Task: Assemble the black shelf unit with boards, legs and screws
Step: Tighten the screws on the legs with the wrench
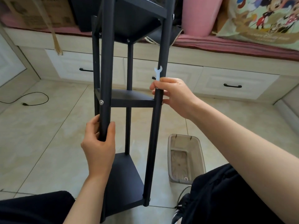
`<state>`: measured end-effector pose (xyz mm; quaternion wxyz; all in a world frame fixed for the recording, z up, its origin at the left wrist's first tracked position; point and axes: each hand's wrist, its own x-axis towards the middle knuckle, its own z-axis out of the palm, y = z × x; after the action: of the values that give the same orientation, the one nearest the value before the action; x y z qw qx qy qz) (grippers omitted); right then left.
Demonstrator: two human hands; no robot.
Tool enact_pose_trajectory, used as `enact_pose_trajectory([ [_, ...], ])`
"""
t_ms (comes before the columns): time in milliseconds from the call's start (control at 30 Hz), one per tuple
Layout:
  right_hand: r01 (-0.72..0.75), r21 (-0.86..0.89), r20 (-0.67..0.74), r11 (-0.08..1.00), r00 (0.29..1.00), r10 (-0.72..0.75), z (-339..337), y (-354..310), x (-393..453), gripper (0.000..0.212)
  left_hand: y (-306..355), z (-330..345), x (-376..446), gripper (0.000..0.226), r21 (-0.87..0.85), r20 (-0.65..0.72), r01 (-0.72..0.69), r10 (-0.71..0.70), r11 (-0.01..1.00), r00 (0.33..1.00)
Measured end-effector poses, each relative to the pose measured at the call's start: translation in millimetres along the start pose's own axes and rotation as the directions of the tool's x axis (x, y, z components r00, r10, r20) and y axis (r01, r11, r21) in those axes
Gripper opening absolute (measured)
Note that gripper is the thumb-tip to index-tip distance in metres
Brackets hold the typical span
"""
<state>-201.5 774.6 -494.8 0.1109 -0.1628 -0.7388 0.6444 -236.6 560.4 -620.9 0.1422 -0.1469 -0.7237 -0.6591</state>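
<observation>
A person seated on the tiled floor (48, 126) steadies a nearly finished black shelf unit (129, 97), which stands between the knees and leans away toward a storage bed with drawers (233, 81). The left hand (98, 143) is wrapped around the near left leg (106, 78) just below the middle board (129, 98); the right hand (171, 94) curls its fingers round the near right leg (157, 126) at the level of that board, pinning a small white flat wrench (157, 72) against the pole so that its open end sticks up above the thumb. Three boards appear fitted between the poles: the top board (135, 21), the middle one and the bottom board (126, 180). A silver screw (101, 102) shows at the middle board's left corner, and others glint beneath the top board. Judging by this, the frame is essentially together, and what remains is probably checking or snugging the fasteners, perhaps at the middle board's right corner beside the wrench hand, though whether any are loose cannot be told. A clear plastic bin (186, 159) sits on the floor to the right, and a black cable (32, 99) trails at left.
</observation>
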Motion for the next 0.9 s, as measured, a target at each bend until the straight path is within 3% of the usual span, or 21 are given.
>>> enact_pose_trajectory([
  [267,0.067,0.181,-0.050,0.981,0.997,-0.059,13.9,-3.6,-0.5,0.027,-18.4,4.8,13.1,0.029,0.020,-0.024,-0.022,0.023,1.000,0.999],
  [567,0.059,0.170,-0.105,0.984,0.994,-0.041,21.7,-12.2,-7.1,0.021,-27.8,13.8,16.2,0.022,-0.019,-0.043,0.045,-0.046,0.999,0.998],
  [900,0.127,0.169,-0.021,0.977,0.992,-0.126,34.2,-26.2,-19.2,0.027,-30.8,8.6,37.5,0.015,0.112,0.049,0.088,-0.094,0.990,0.994],
])
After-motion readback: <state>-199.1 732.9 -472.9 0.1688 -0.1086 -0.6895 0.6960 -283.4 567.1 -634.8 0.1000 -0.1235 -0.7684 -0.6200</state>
